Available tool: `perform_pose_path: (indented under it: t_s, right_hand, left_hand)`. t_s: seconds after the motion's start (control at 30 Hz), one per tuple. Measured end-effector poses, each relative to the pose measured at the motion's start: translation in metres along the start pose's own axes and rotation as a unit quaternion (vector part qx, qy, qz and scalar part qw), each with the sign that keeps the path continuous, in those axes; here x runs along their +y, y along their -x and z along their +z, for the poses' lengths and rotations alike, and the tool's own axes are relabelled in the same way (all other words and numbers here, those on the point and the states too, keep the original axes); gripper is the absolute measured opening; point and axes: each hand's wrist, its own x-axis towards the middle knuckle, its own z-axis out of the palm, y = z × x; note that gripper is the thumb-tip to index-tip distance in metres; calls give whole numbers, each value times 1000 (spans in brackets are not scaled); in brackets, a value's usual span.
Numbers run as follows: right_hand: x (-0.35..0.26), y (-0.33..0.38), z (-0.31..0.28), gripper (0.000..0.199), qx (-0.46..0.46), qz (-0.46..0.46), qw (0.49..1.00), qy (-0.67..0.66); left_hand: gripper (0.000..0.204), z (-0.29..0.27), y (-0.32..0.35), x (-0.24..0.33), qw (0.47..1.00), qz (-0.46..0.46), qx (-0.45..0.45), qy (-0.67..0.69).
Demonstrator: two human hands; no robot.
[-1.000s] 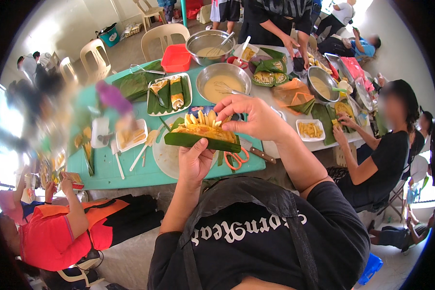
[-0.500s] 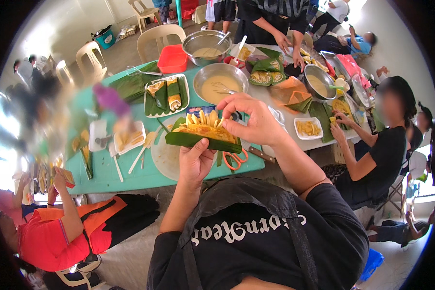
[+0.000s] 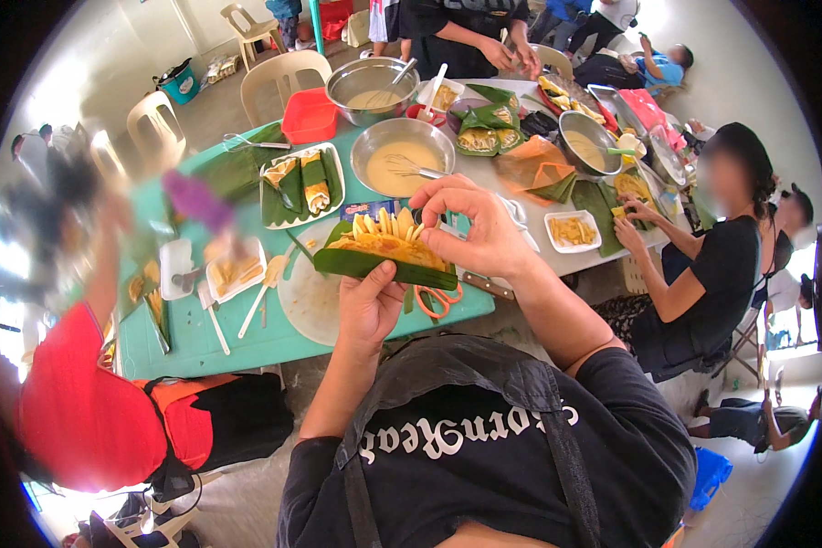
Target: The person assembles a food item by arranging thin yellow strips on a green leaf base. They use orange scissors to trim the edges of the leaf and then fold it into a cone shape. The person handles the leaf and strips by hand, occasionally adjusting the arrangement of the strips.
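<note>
My left hand (image 3: 371, 306) supports a folded green banana leaf (image 3: 352, 264) from below, thumb pressed on its near side. An orange-yellow filling (image 3: 365, 244) lies in the leaf, topped by a row of upright pale yellow slices (image 3: 384, 223). My right hand (image 3: 479, 226) is at the right end of this row, thumb and fingers curled in a pinch; whatever lies between the fingertips is too small to make out. Below the leaf, a round whitish board (image 3: 303, 306) rests on the table, with orange-handled scissors (image 3: 438, 302) and a knife (image 3: 487, 286) to the right.
Beyond my hands stand steel bowls of batter, one with a whisk (image 3: 411, 166), a red basin (image 3: 308, 116) and a white tray (image 3: 278, 222) of leaf wraps. A foam tray (image 3: 573, 232) of yellow pieces lies right. People work on both sides and across the green table (image 3: 192, 347).
Both hands and the leaf hold nearly the same place. The view has shifted slightly, so the table appears further left. At left, the person in red has come closer to the table.
</note>
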Motion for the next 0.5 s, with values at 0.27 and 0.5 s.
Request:
perform_pose_path:
  t_s: [0.27, 0.5]
  right_hand:
    - [-2, 3, -4, 7, -18, 25, 1000, 5]
    - [6, 7, -10, 7, -22, 60, 997, -33]
  left_hand:
    - [38, 1, 2, -2, 1000, -5, -4, -2]
    - [41, 5, 1, 0, 1000, -25, 4, -5]
